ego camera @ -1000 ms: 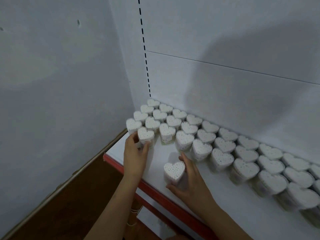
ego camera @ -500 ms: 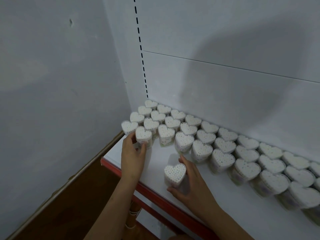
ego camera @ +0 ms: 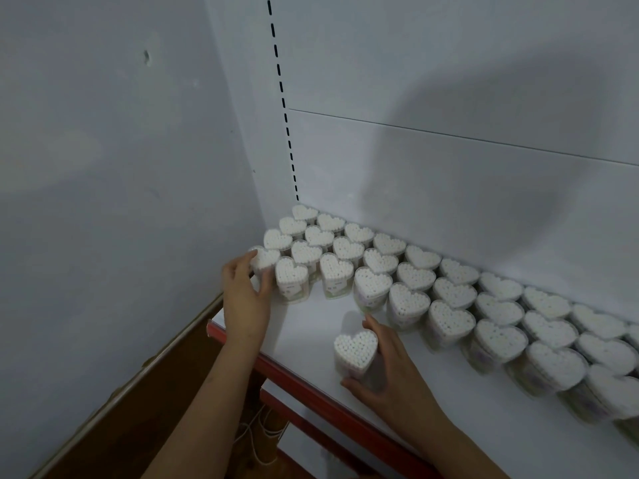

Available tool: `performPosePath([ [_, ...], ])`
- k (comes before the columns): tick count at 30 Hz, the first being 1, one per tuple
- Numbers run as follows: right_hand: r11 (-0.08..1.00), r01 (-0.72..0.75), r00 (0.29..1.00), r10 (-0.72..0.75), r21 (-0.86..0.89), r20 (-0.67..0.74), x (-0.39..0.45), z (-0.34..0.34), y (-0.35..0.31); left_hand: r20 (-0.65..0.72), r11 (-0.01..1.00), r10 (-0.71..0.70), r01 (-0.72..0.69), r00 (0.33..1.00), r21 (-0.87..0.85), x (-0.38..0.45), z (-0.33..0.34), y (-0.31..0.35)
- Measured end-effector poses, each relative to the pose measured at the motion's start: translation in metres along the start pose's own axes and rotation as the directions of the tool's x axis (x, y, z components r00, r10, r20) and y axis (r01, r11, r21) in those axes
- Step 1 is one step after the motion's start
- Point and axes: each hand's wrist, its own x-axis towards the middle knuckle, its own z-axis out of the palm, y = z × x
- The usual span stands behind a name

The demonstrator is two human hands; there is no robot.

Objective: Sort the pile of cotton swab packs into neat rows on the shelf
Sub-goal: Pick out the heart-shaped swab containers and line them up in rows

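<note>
Cotton-filled heart pack (ego camera: 355, 350) gripped by right hand (ego camera: 387, 371).

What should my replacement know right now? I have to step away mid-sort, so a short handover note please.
Left hand grips the front-left pack at the left end of the rows. Right hand holds a lone pack standing apart near the shelf's red front edge.
Done: heart-shaped packs stand in rows along the back wall.
Left: straighten the front-left pack, then slot the lone pack into the front row, probably in the bare space ahead of it.
</note>
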Motion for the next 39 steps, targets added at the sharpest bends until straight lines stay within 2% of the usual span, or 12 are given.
performPosePath([
  [4, 1.000, -0.003, 1.000, 0.003, 0.001, -0.004, 0.002, 0.000, 0.000, 0.054, 0.994, 0.086, -0.089, 0.995, 0.066, 0.007, -0.007, -0.010],
  [10, 1.000, -0.015, 1.000, 0.015, 0.009, -0.010, 0.001, 0.003, 0.004, 0.109, 0.989, 0.108, -0.118, 0.988, 0.087, 0.016, -0.011, -0.014],
  [13, 1.000, -0.028, 0.999, 0.028, -0.003, -0.019, 0.001, 0.003, 0.002, 0.041, 0.983, 0.123, -0.127, 0.992, 0.136, 0.010, -0.014, -0.009],
  [16, 0.999, -0.030, 0.999, 0.030, -0.011, -0.027, 0.001, 0.003, 0.000, -0.042, 0.938, 0.267, -0.249, 0.963, 0.242, -0.002, -0.016, 0.006],
  [19, 0.999, -0.019, 0.999, 0.018, -0.031, -0.038, 0.001, 0.003, 0.001, 0.092, 0.865, 0.391, -0.400, 0.916, 0.303, -0.010, -0.011, 0.013],
  [21, 0.998, -0.007, 0.998, 0.003, -0.062, -0.060, 0.000, 0.002, -0.002, 0.107, 0.882, 0.374, -0.390, 0.921, 0.264, -0.015, -0.009, 0.018],
  [24, 0.982, 0.000, 0.980, -0.037, -0.187, -0.195, 0.002, 0.000, -0.013, 0.090, 0.959, 0.280, -0.282, 0.956, 0.013, -0.030, -0.016, 0.038],
  [26, 0.982, -0.064, 0.961, 0.013, -0.177, -0.276, 0.009, 0.001, -0.024, 0.215, 0.974, 0.217, -0.196, 0.952, -0.117, -0.045, -0.023, 0.054],
  [28, 0.994, -0.082, 0.951, 0.057, -0.072, -0.303, 0.019, 0.008, -0.035, 0.401, 0.977, 0.193, -0.137, 0.896, -0.163, -0.060, -0.024, 0.061],
  [30, 0.999, -0.032, 0.955, 0.035, 0.016, -0.296, 0.028, 0.018, -0.041, 0.489, 0.972, 0.223, -0.155, 0.844, -0.176, -0.072, -0.018, 0.058],
  [34, 0.990, 0.009, 0.981, 0.019, 0.139, -0.193, 0.038, 0.030, -0.041, 0.416, 0.956, 0.294, -0.271, 0.860, -0.115, -0.072, -0.006, 0.043],
  [39, 0.993, -0.053, 0.995, 0.044, -0.108, -0.089, 0.023, 0.016, -0.020, 0.420, 0.870, 0.409, -0.485, 0.810, 0.089, -0.051, -0.004, 0.036],
])
